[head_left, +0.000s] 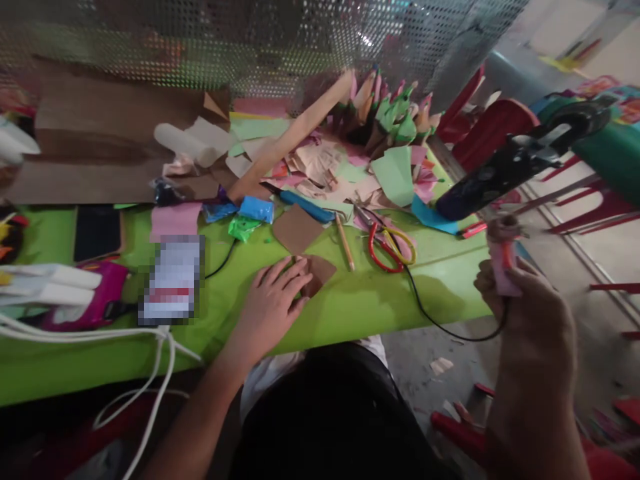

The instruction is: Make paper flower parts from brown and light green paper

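Observation:
My left hand [274, 293] lies on the green table with its fingers stretched out, the tips resting on a folded piece of brown paper [319, 275]. Part of that paper is hidden under the fingers. Raised off the table's right edge, my right hand [533, 300] is closed around what looks like a pink glue gun [506, 270] with an orange part and a black cord. A square of brown paper [298, 229] lies just beyond my left hand. To its right are a pencil [345, 243] and scissors [387, 248] with red and yellow handles.
Paper scraps [320, 163] and a bunch of paper-wrapped pencil shapes [390, 110] fill the back. A phone [173, 280] and white cables [165, 353] lie left. A black stand or tube [500, 167] rises at the right, near red chairs [505, 130].

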The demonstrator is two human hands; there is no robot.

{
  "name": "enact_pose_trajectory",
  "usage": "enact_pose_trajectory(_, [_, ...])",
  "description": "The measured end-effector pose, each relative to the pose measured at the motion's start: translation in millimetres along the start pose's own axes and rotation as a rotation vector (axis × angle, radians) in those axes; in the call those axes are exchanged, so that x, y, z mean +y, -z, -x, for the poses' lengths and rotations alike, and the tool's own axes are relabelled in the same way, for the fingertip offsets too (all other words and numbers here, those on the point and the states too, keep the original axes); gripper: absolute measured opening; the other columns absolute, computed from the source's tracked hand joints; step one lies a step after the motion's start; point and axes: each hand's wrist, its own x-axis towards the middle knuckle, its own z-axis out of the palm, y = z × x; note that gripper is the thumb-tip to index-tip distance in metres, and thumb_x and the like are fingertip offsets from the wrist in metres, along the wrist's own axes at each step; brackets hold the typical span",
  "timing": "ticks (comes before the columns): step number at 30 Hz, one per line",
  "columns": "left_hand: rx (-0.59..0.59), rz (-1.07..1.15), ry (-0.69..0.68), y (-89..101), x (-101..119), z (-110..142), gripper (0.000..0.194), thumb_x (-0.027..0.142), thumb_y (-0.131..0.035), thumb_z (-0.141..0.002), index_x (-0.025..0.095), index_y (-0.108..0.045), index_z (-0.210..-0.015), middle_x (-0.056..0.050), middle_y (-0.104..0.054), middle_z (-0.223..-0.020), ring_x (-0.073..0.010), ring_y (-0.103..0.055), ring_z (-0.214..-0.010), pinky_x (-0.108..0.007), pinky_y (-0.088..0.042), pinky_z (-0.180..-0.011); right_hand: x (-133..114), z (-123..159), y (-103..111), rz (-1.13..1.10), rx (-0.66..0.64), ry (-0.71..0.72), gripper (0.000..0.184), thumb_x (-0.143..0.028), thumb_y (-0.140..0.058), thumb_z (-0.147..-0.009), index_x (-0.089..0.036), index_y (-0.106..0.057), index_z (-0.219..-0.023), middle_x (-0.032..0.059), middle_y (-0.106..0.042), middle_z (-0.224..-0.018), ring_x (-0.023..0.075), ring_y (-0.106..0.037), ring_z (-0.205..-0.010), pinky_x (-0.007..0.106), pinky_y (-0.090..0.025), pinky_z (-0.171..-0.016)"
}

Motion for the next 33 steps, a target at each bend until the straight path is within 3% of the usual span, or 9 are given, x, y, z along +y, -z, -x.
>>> enact_pose_trajectory(4, [-0.013, 0.016, 0.005, 1.2, 2.6, 0.5, 0.036, 0.026, -0.052, -0.099, 0.03, -0.062, -0.133, -0.004, -0.054, -0.152, -0.0273, -0.043, -0.143, -0.049, -0.038, -0.113, -1.8, 23.7, -32.9, -0.196, -0.249, -0.193, 0.031, -0.033, -0.075, -0.052, -0.02, -0.066, -0.079, -0.0021, -0.043, -0.065, 0.0069, -0.029, -0.045, 0.024, -0.015, -0.036])
enact_pose_trajectory(8, [0.015, 0.009, -0.014, 5.0, 6.5, -2.2, 0.036, 0.023, -0.058, -0.095, 0.035, -0.067, -0.128, -0.004, -0.056, -0.148, -0.0293, -0.046, -0.14, -0.049, -0.041, -0.11, -0.2, 37.5, -60.2, -0.146, -0.269, -0.084, 0.039, -0.022, -0.071, -0.05, -0.022, -0.068, -0.089, 0.0032, -0.061, -0.076, 0.0109, -0.044, -0.051, 0.025, -0.025, -0.04])
enact_pose_trajectory(11, [0.019, 0.0, -0.023, 6.9, 7.1, -6.3, 0.032, 0.024, -0.06, -0.094, 0.035, -0.071, -0.123, -0.007, -0.058, -0.145, -0.0307, -0.048, -0.138, -0.052, -0.04, -0.11, 2.9, 40.9, -68.9, -0.101, -0.419, -0.069, 0.031, -0.022, -0.071, -0.057, -0.02, -0.069, -0.088, 0.006, -0.07, -0.085, 0.0084, -0.04, -0.045, 0.027, -0.028, -0.041])
enact_pose_trajectory(13, [0.008, 0.013, -0.028, 7.1, 5.6, -8.4, 0.031, 0.026, -0.06, -0.095, 0.035, -0.071, -0.122, -0.007, -0.058, -0.144, -0.0307, -0.048, -0.139, -0.053, -0.04, -0.109, 6.7, 40.3, -70.0, -0.04, -0.539, -0.1, 0.02, -0.028, -0.074, -0.062, -0.018, -0.069, -0.078, 0.0042, -0.067, -0.068, 0.0072, -0.033, -0.04, 0.026, -0.026, -0.039])
enact_pose_trajectory(15, [-0.005, 0.038, -0.034, 6.9, 3.5, -9.3, 0.03, 0.026, -0.059, -0.096, 0.035, -0.07, -0.123, -0.007, -0.058, -0.144, -0.03, -0.046, -0.14, -0.052, -0.04, -0.109, 10.4, 39.0, -69.8, 0.042, -0.598, -0.12, 0.023, -0.037, -0.079, -0.066, -0.017, -0.067, -0.069, 0.0011, -0.057, -0.052, 0.0086, -0.033, -0.04, 0.025, -0.024, -0.038])
enact_pose_trajectory(19, [-0.029, 0.068, -0.047, 6.7, 0.2, -9.2, 0.032, 0.023, -0.056, -0.097, 0.032, -0.068, -0.125, -0.008, -0.058, -0.143, -0.0294, -0.046, -0.14, -0.05, -0.041, -0.108, 9.8, 39.2, -73.6, 0.295, -0.663, -0.086, 0.039, -0.054, -0.077, -0.072, -0.016, -0.071, -0.071, 0.0042, -0.06, -0.058, 0.0112, -0.042, -0.047, 0.025, -0.031, -0.042])
enact_pose_trajectory(23, [-0.023, 0.087, -0.052, 7.0, -0.9, -9.7, 0.034, 0.021, -0.058, -0.095, 0.03, -0.067, -0.126, -0.009, -0.058, -0.141, -0.029, -0.047, -0.138, -0.05, -0.04, -0.109, 3.6, 41.8, -82.0, 0.497, -0.676, -0.04, 0.05, -0.065, -0.072, -0.073, -0.015, -0.075, -0.077, 0.003, -0.057, -0.055, 0.0116, -0.041, -0.048, 0.025, -0.032, -0.042])
enact_pose_trajectory(29, [-0.022, 0.09, -0.048, 8.1, -0.7, -10.8, 0.032, 0.025, -0.053, -0.098, 0.031, -0.067, -0.127, -0.008, -0.059, -0.139, -0.0288, -0.047, -0.137, -0.05, -0.039, -0.109, 5.2, 43.1, -87.5, 0.63, -0.624, 0.039, 0.05, -0.066, -0.069, -0.076, -0.017, -0.073, -0.078, 0.0044, -0.063, -0.062, 0.0138, -0.046, -0.052, 0.026, -0.037, -0.047])
enact_pose_trajectory(33, [-0.024, 0.094, -0.053, 7.4, -1.1, -10.6, 0.034, 0.024, -0.054, -0.097, 0.03, -0.066, -0.128, -0.009, -0.058, -0.14, -0.0293, -0.047, -0.137, -0.05, -0.038, -0.11, 5.7, 43.1, -88.5, 0.697, -0.618, 0.078, 0.046, -0.063, -0.068, -0.078, -0.019, -0.066, -0.068, 0.0005, -0.052, -0.055, 0.0144, -0.044, -0.053, 0.027, -0.034, -0.049])
